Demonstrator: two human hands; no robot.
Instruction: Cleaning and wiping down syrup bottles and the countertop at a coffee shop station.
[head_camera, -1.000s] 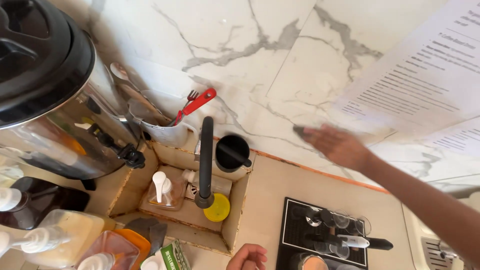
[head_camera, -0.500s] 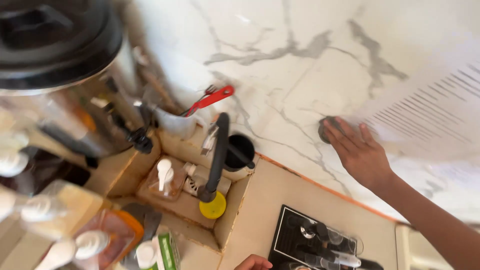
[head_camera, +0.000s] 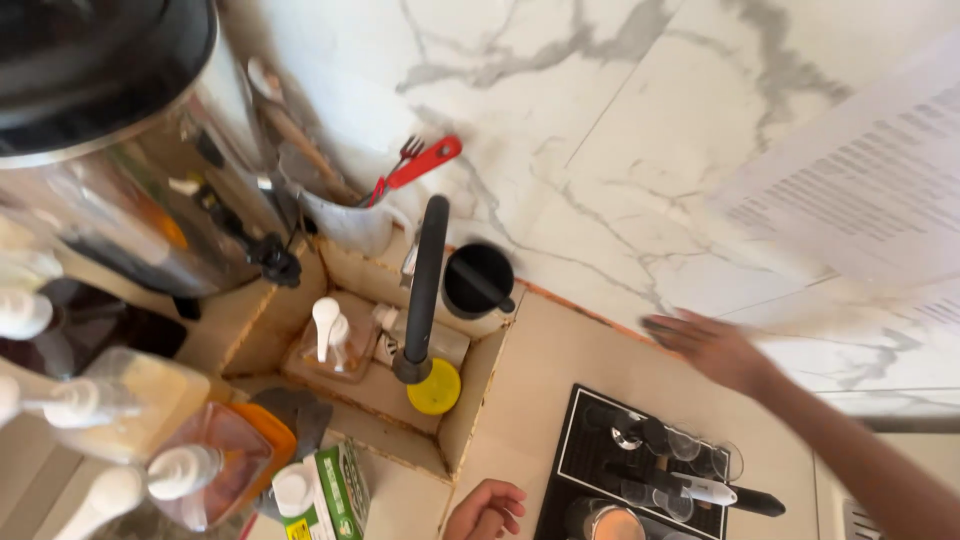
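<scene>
A steel urn (head_camera: 120, 150) is standing far left, beside pump bottles (head_camera: 190, 470) and a small recessed sink (head_camera: 470, 385). The left hand (head_camera: 487, 508) is resting loosely curled and empty on the counter (head_camera: 560, 370); the right hand (head_camera: 712, 347), blurred, fingers extended, is hovering empty above a black tray (head_camera: 575, 460).

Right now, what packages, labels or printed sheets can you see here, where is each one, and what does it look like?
Carton: bottom edge, left of the left hand; boxy, green and white with a white cap.
Printed sheet: on the marble wall, upper right, above the right hand; white with dark lines of text, blurred.
Pump bottles: lower left; clear with white pumps.
</scene>
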